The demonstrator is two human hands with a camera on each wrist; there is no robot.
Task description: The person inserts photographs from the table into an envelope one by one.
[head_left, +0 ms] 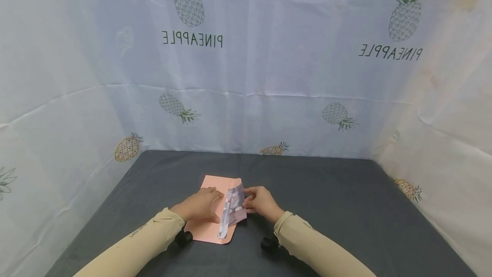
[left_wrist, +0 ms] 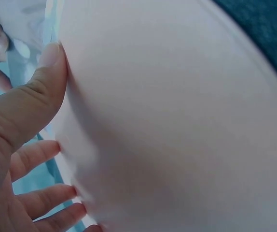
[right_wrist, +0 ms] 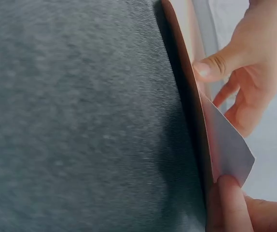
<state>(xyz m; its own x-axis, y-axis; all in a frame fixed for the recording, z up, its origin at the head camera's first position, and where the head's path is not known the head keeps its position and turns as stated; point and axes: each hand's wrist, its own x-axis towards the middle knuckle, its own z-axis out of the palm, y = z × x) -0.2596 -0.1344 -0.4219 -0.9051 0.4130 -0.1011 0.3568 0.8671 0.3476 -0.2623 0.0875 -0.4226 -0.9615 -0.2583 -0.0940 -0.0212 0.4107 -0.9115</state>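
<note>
A flat salmon-pink notebook-like thing with rounded right corners lies slightly turned on the dark table. Along its right side runs a narrow grey printed strip, and beside that a printed paper flap stands partly raised. My left hand rests on the pink surface; in the left wrist view its thumb touches it near the strip, fingers spread. With my right hand I pinch the flap's outer edge. The right wrist view shows the flap's pale underside tilted up beside the fingers.
A dark grey cloth covers the table. White curtains printed with pineapples hang behind it and along both sides. Small black objects are at both wrists, one under the left and one under the right.
</note>
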